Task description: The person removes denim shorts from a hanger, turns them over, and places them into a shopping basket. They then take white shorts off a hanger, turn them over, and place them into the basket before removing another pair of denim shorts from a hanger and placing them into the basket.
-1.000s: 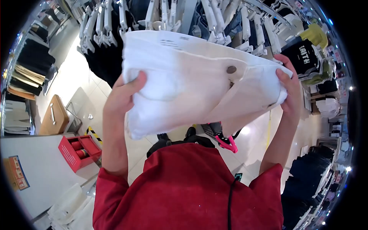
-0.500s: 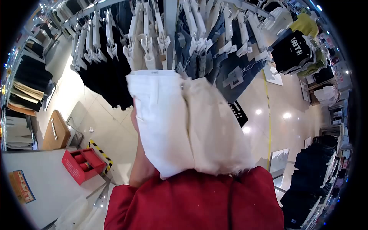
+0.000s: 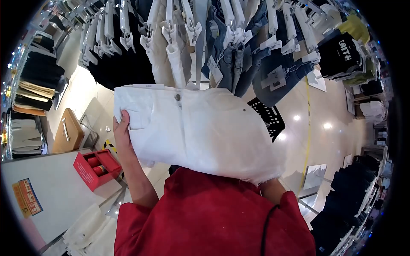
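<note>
White denim shorts or trousers (image 3: 183,128), with a metal button and a frayed lower edge, are spread out in front of my red top. At their left edge, my left hand (image 3: 122,128) grips the cloth near the pocket, thumb on the front. The garment hides my right hand; only part of that forearm (image 3: 273,190) shows below its lower right side. White trousers (image 3: 174,64) and blue jeans (image 3: 232,64) hang on white clip hangers just beyond the garment.
A red box (image 3: 97,168) rests on a white counter (image 3: 64,187) at the left. Near it is a brown board (image 3: 68,132). Black garments (image 3: 115,64) hang at the upper left, a black basket (image 3: 269,117) stands beyond the garment, and dark clothes (image 3: 341,200) line the right.
The white garment has opened out from a bundled shape and now spans wider to the left. My left hand has come into view at its edge, and the right forearm now shows.
</note>
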Demonstrator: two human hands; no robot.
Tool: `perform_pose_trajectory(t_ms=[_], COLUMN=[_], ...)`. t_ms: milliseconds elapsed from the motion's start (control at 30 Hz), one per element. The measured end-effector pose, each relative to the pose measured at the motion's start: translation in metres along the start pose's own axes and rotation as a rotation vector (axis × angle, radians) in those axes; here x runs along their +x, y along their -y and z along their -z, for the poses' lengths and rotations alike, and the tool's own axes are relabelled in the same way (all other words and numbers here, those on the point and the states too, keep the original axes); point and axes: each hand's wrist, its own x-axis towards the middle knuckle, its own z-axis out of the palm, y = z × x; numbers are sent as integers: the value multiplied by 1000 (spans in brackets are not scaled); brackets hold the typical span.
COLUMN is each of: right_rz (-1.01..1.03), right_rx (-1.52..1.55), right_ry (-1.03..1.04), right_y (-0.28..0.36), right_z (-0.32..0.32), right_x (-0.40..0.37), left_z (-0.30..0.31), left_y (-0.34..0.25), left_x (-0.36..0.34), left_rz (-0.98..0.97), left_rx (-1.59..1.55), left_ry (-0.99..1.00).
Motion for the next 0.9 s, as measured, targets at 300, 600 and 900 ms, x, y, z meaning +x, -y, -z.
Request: perform_pose_trajectory(t_ms=[300, 600, 900], right_rz=[-229, -214, -257], right_rx=[343, 758, 759], right_ry=[-48, 75, 159], right_y=[-56, -59, -55], right_z=[49, 48, 61], right_x=[4, 29, 10], left_z=[15, 24, 21], left_y=[3, 52, 48], left_x=[-12, 6, 8], left_rz=[0, -92, -220], left_rx=[-172, 156, 255], left_ry=[-111, -105, -115])
